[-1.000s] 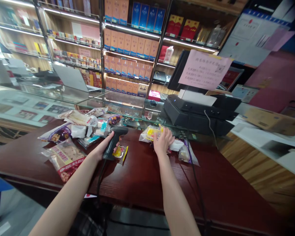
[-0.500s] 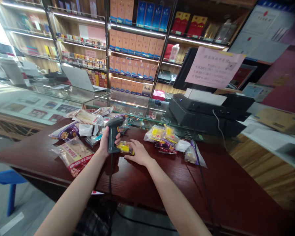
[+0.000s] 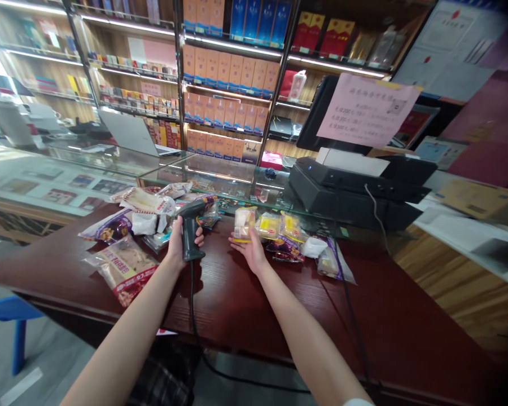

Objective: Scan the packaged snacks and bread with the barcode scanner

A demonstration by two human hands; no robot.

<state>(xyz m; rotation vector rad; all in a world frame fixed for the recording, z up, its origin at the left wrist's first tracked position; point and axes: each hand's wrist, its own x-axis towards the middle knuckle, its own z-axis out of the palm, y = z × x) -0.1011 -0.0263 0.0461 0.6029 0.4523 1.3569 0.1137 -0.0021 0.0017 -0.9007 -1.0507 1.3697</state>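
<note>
My left hand is wrapped round the grip of a dark barcode scanner, held upright with its head pointing right. My right hand holds a small clear packet with yellow edges, a white barcode patch facing me; the thumb lies over it and the other fingers reach behind and below. Just right of it lie similar yellow packets, a purple snack bag and a white packet. To the left of the scanner, a large bread bag lies near a pile of snack packets.
The dark red wooden table meets a glass counter behind. A black cash register stands at right, with a pink notice on the monitor. A laptop sits back left. The scanner cable hangs over the front edge.
My right hand has lifted the small packet off the table and carried it right and away from me, turning it barcode side towards me. The left hand with the scanner has barely moved.
</note>
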